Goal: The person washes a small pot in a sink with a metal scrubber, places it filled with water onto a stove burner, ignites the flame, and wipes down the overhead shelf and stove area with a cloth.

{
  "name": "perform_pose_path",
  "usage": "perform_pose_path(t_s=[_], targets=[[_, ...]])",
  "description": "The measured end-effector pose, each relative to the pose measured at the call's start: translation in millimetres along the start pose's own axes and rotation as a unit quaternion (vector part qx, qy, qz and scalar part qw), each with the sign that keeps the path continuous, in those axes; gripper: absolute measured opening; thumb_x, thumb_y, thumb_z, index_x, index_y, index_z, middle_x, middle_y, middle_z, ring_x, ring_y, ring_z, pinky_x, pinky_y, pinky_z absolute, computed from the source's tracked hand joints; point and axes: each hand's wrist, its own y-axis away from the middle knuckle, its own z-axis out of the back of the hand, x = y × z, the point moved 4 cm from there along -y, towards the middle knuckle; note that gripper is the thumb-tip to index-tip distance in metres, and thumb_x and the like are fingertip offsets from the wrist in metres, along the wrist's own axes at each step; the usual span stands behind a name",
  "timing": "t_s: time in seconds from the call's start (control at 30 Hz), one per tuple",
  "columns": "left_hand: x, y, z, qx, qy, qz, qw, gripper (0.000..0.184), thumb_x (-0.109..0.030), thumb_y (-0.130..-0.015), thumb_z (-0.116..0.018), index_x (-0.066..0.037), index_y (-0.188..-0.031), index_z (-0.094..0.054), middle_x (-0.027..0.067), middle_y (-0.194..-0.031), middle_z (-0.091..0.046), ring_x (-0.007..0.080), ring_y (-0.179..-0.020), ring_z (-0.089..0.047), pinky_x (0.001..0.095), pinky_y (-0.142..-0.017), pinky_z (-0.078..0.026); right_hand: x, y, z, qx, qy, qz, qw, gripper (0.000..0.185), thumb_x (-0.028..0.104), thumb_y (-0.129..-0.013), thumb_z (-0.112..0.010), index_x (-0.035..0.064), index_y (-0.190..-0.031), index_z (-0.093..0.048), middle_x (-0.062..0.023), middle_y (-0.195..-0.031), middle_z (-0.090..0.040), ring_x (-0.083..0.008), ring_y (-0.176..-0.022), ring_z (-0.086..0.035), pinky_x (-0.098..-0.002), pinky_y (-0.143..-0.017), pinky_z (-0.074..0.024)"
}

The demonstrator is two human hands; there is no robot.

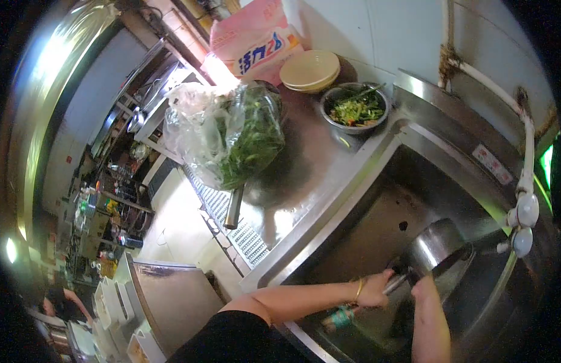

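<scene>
In the sink (338, 242), a metal pot (438, 245) is tilted on its side, with its handle (396, 283) pointing toward me. My left hand (374, 290), with a yellow bracelet at the wrist, is closed round that handle. Just below the hand is a brush-like thing (339, 319) with a teal band; whether the hand also touches it, I cannot tell. My right hand (422, 287) is bent at the wrist close to the pot's near side. Its fingers are hidden in shadow, so what they hold does not show.
White-handled taps (525, 209) jut over the sink's right side. On the steel counter stand a bowl of chopped greens (356, 112), stacked plates (309, 69), a plastic bag of leafy greens (232, 139) and a pink package (256, 42). Another person's arm (79, 305) shows far left.
</scene>
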Motion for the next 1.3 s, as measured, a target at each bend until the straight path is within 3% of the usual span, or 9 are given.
perform_pose_path(t_s=[0.2, 0.37, 0.5, 0.57, 0.63, 0.7, 0.9, 1.03, 1.3], targets=[[-14.4, 25.9, 39.7, -0.058, -0.078, 0.002, 0.995, 0.082, -0.021, -0.068, -0.065, -0.002, -0.136, -0.023, 0.0271, -0.103, -0.058, 0.0404, -0.096, -0.059, 0.0447, -0.080, -0.049, 76.8, 50.8, -82.0, 0.128, -0.173, 0.011, 0.977, 0.037, 0.028, -0.093, -0.042, 0.0042, -0.120, -0.051, -0.0103, -0.115, -0.057, -0.0257, -0.107, -0.053, -0.0435, -0.092, -0.0422], [-36.4, 55.0, 81.9, -0.163, -0.226, 0.005, 0.960, 0.081, -0.021, -0.068, -0.066, -0.014, -0.137, -0.023, 0.0189, -0.098, -0.062, 0.0377, -0.086, -0.062, 0.0450, -0.069, -0.052, 139.3, 103.3, -62.8, 0.075, 0.180, 0.171, 0.966, 0.014, 0.008, -0.087, -0.047, 0.0037, -0.097, -0.056, -0.0090, -0.095, -0.061, -0.0208, -0.078, -0.060, -0.0324, -0.069, -0.0496], [-53.2, 77.5, 104.2, -0.213, -0.235, 0.048, 0.947, 0.077, -0.015, -0.070, -0.060, -0.014, -0.137, -0.023, 0.0180, -0.115, -0.057, 0.0360, -0.094, -0.060, 0.0447, -0.076, -0.050, 192.2, 160.3, -70.5, -0.073, 0.523, 0.365, 0.767, 0.009, 0.004, -0.085, -0.049, 0.0016, -0.080, -0.056, -0.0104, -0.082, -0.058, -0.0229, -0.065, -0.055, -0.0335, -0.067, -0.0470], [-60.9, 87.7, 109.5, -0.255, -0.231, 0.047, 0.938, 0.075, -0.015, -0.071, -0.060, -0.013, -0.137, -0.024, 0.0180, -0.114, -0.058, 0.0366, -0.093, -0.060, 0.0443, -0.075, -0.050, 231.4, 198.4, -96.0, -0.094, 0.614, 0.604, 0.499, 0.009, 0.001, -0.084, -0.050, 0.0019, -0.086, -0.059, -0.0144, -0.091, -0.059, -0.0289, -0.084, -0.057, -0.0389, -0.079, -0.0452], [-53.9, 88.9, 109.1, -0.296, -0.222, 0.053, 0.927, 0.076, -0.018, -0.070, -0.062, -0.016, -0.136, -0.025, 0.0191, -0.105, -0.061, 0.0388, -0.085, -0.061, 0.0459, -0.072, -0.051, 260.8, 218.9, -134.8, -0.200, 0.681, 0.639, 0.295, 0.015, -0.001, -0.084, -0.050, 0.0020, -0.095, -0.060, -0.0158, -0.107, -0.056, -0.0320, -0.105, -0.052, -0.0418, -0.091, -0.0404], [-41.7, 89.9, 104.2, -0.345, -0.227, 0.036, 0.910, 0.076, -0.021, -0.069, -0.064, -0.016, -0.135, -0.026, 0.0195, -0.093, -0.063, 0.0404, -0.078, -0.061, 0.0476, -0.068, -0.050, 279.0, 225.0, -170.3, -0.165, 0.745, 0.601, 0.238, 0.024, -0.002, -0.082, -0.051, 0.0032, -0.104, -0.059, -0.0148, -0.120, -0.051, -0.0320, -0.115, -0.048, -0.0415, -0.096, -0.0401], [-27.9, 92.5, 88.4, -0.295, -0.197, 0.117, 0.927, 0.078, -0.021, -0.069, -0.064, -0.015, -0.136, -0.025, 0.0184, -0.095, -0.063, 0.0388, -0.083, -0.062, 0.0452, -0.071, -0.050, 312.6, 187.8, -135.6, -0.160, 0.805, 0.504, 0.267, 0.037, -0.003, -0.078, -0.054, 0.0046, -0.113, -0.051, -0.0144, -0.122, -0.049, -0.0318, -0.109, -0.051, -0.0382, -0.089, -0.0448], [-19.8, 97.0, 81.5, -0.310, -0.201, 0.089, 0.925, 0.075, -0.023, -0.069, -0.064, -0.016, -0.134, -0.026, 0.0190, -0.085, -0.063, 0.0410, -0.078, -0.061, 0.0475, -0.069, -0.049, 321.9, 189.0, -147.7, -0.166, 0.841, 0.328, 0.397, 0.032, 0.009, -0.081, -0.057, 0.0041, -0.111, -0.049, -0.0156, -0.107, -0.056, -0.0333, -0.095, -0.056, -0.0402, -0.078, -0.0454], [-5.9, 95.3, 78.2, -0.319, -0.225, 0.078, 0.917, 0.076, -0.019, -0.067, -0.064, -0.015, -0.133, -0.027, 0.0171, -0.088, -0.064, 0.0394, -0.079, -0.062, 0.0476, -0.070, -0.050, 323.6, 192.3, -129.6, -0.203, 0.770, 0.487, 0.358, 0.050, 0.041, -0.075, -0.067, 0.0064, -0.107, -0.051, -0.0165, -0.081, -0.064, -0.0357, -0.075, -0.063, -0.0440, -0.065, -0.0484]])
